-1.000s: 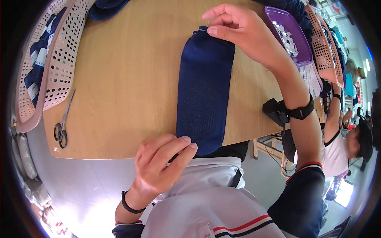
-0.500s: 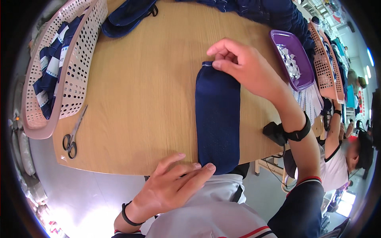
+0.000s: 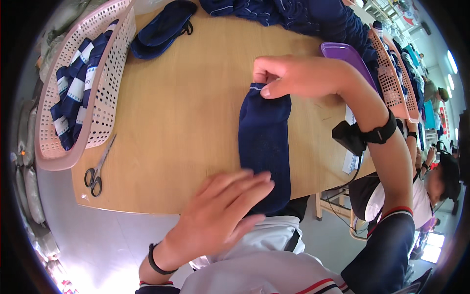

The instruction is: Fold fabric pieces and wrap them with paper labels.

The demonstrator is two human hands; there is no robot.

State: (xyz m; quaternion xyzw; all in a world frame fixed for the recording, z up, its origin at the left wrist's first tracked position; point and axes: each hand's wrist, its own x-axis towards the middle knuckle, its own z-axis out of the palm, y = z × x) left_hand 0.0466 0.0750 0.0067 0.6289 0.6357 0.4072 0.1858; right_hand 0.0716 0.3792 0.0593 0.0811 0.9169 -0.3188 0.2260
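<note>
A dark navy sock point(image 3: 264, 142) lies lengthwise on the wooden table point(image 3: 181, 122), its near end hanging over the front edge. My right hand point(image 3: 293, 76) pinches the far cuff of the sock between thumb and fingers. My left hand point(image 3: 220, 215) lies flat with fingers spread on the near end of the sock, pressing it at the table edge.
A pink perforated basket point(image 3: 105, 83) with folded navy-and-white socks stands at the left. Scissors point(image 3: 98, 169) lie near the front left corner. A pile of navy socks point(image 3: 293, 14) sits at the back, a purple tray point(image 3: 347, 54) at the right. Another person point(image 3: 440, 181) sits at far right.
The sock and both hands have shifted toward the near edge of the view. My left hand has flattened and slid onto the sock's near end; my right still pinches the cuff.
</note>
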